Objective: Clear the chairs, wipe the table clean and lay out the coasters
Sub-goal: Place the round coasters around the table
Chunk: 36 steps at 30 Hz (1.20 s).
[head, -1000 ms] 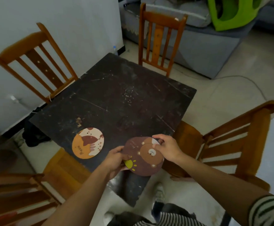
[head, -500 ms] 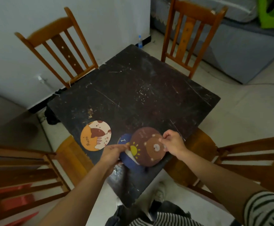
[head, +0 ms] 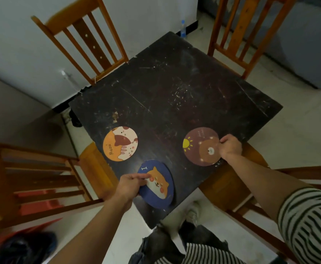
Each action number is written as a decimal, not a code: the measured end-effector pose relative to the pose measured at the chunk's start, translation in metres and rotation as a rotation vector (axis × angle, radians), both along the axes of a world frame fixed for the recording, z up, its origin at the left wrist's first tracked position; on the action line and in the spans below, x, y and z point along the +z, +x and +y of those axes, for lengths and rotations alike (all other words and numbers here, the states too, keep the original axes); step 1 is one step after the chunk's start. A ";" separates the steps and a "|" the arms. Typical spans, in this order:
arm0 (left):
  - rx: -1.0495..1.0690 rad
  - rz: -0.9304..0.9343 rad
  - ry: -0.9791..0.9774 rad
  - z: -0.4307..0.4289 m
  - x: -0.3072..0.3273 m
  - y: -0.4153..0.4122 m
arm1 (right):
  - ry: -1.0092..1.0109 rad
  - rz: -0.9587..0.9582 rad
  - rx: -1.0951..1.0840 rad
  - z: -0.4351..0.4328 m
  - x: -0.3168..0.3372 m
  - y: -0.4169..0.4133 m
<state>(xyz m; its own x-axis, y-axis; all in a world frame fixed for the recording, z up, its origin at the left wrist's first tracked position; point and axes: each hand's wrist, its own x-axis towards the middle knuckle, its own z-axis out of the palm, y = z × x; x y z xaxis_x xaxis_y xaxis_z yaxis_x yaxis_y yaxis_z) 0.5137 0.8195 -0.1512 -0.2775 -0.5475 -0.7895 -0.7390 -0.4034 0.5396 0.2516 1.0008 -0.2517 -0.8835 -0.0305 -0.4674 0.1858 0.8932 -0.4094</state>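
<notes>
A square, scratched black table (head: 174, 92) stands in front of me. An orange cat coaster (head: 120, 143) lies flat near its left edge, with no hand on it. My left hand (head: 130, 185) pinches the left rim of a blue dog coaster (head: 158, 189) at the table's near corner. My right hand (head: 230, 146) grips the right rim of a brown bear coaster (head: 199, 147) close to the right edge. Whether the blue and brown coasters rest fully on the table I cannot tell.
Wooden chairs surround the table: one at the far left (head: 83, 42), one at the far right (head: 237, 31), one at the near left (head: 33, 178) and one at the right (head: 260, 178). A grey sofa (head: 308, 44) stands behind. A small bottle (head: 183, 28) stands on the floor by the wall.
My hands have split the stacked pair: the right hand carried the brown bear coaster to the right, and the left hand keeps the blue dog coaster at the near corner. The camera moved closer.
</notes>
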 end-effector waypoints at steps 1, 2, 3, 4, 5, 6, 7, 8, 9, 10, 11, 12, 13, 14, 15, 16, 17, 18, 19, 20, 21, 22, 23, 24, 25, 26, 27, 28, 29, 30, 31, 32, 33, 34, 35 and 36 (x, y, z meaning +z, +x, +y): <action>-0.002 0.007 0.003 0.003 0.000 0.000 | -0.007 -0.001 -0.004 0.001 0.000 0.000; -0.009 0.010 0.005 0.006 0.001 0.001 | -0.010 -0.002 -0.009 0.003 0.000 0.002; -0.020 0.015 0.007 0.008 0.002 0.001 | -0.012 0.001 -0.017 0.005 0.003 0.003; -0.034 0.020 0.008 0.010 0.003 0.000 | -0.006 0.005 -0.015 0.009 0.006 0.004; -0.042 0.026 0.014 0.010 0.002 -0.001 | 0.004 0.005 -0.009 0.009 0.010 0.006; -0.068 0.037 0.020 0.012 0.004 -0.003 | 0.011 0.008 -0.017 0.017 0.015 0.010; -0.082 0.048 0.026 0.014 0.004 -0.005 | 0.010 0.008 -0.017 0.022 0.018 0.013; -0.105 0.064 0.033 0.017 0.006 -0.008 | 0.005 0.013 -0.017 0.030 0.021 0.017; -0.123 0.078 0.039 0.019 0.005 -0.011 | 0.001 0.013 -0.003 0.037 0.026 0.022; -0.144 0.092 0.039 0.022 0.005 -0.013 | 0.006 0.009 0.016 0.045 0.029 0.026; -0.158 0.105 0.037 0.024 0.004 -0.017 | 0.018 0.006 0.043 0.052 0.033 0.030; -0.184 0.122 0.042 0.029 0.005 -0.018 | 0.028 -0.002 0.061 0.063 0.039 0.038; -0.218 0.143 0.048 0.035 0.005 -0.021 | 0.034 -0.008 0.068 0.076 0.046 0.047; -0.243 0.154 0.045 0.038 0.004 -0.023 | 0.031 -0.010 0.077 0.085 0.050 0.052; -0.272 0.162 0.044 0.042 0.003 -0.024 | 0.024 -0.009 0.077 0.095 0.055 0.059; -0.309 0.180 0.050 0.050 0.004 -0.027 | 0.017 -0.005 0.069 0.109 0.061 0.067; -0.325 0.197 0.057 0.055 0.005 -0.031 | 0.019 -0.001 0.084 0.119 0.066 0.073; -0.332 0.209 0.064 0.060 0.008 -0.037 | 0.030 0.003 0.108 0.127 0.071 0.077; -0.344 0.220 0.076 0.071 0.012 -0.042 | 0.041 0.009 0.120 0.142 0.078 0.084; -0.351 0.231 0.081 0.080 0.017 -0.048 | 0.036 0.014 0.132 0.153 0.085 0.087; -0.352 0.244 0.084 0.088 0.022 -0.054 | 0.020 0.023 0.142 0.162 0.091 0.087; -0.357 0.256 0.086 0.096 0.026 -0.060 | 0.010 0.040 0.152 0.171 0.097 0.087; -0.367 0.268 0.082 0.107 0.031 -0.068 | 0.006 0.058 0.163 0.183 0.105 0.084; -0.368 0.272 0.073 0.114 0.035 -0.074 | 0.007 0.071 0.174 0.189 0.110 0.081; -0.369 0.280 0.064 0.123 0.040 -0.083 | 0.009 0.089 0.183 0.197 0.117 0.075; -0.369 0.289 0.060 0.130 0.044 -0.091 | 0.010 0.106 0.185 0.204 0.123 0.070; -0.364 0.295 0.058 0.139 0.048 -0.099 | 0.006 0.120 0.193 0.210 0.127 0.063; -0.353 0.301 0.053 0.149 0.052 -0.109 | -0.004 0.128 0.203 0.218 0.129 0.052; -0.341 0.305 0.046 0.158 0.057 -0.116 | -0.012 0.134 0.219 0.223 0.130 0.042; -0.324 0.307 0.034 0.168 0.059 -0.125 | -0.019 0.134 0.238 0.229 0.132 0.030; -0.312 0.310 0.027 0.177 0.063 -0.131 | -0.024 0.132 0.255 0.233 0.132 0.020; -0.284 0.316 0.017 0.189 0.064 -0.139 | -0.027 0.126 0.288 0.238 0.134 0.005; -0.263 0.319 0.018 0.196 0.065 -0.142 | -0.031 0.121 0.313 0.240 0.134 -0.002; -0.238 0.321 0.018 0.204 0.065 -0.146 | -0.036 0.113 0.342 0.241 0.134 -0.012; -0.191 0.321 0.026 0.214 0.064 -0.150 | -0.039 0.102 0.382 0.246 0.136 -0.023; -0.150 0.322 0.038 0.221 0.062 -0.151 | -0.042 0.091 0.405 0.248 0.135 -0.029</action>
<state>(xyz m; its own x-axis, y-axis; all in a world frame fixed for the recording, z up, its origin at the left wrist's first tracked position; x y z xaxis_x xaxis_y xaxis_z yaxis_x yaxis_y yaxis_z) 0.3629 1.0407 -0.0894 -0.5905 -0.4539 -0.6674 -0.5863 -0.3270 0.7411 0.2225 1.2484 -0.1170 -0.8338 -0.4012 -0.3791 -0.2156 0.8690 -0.4454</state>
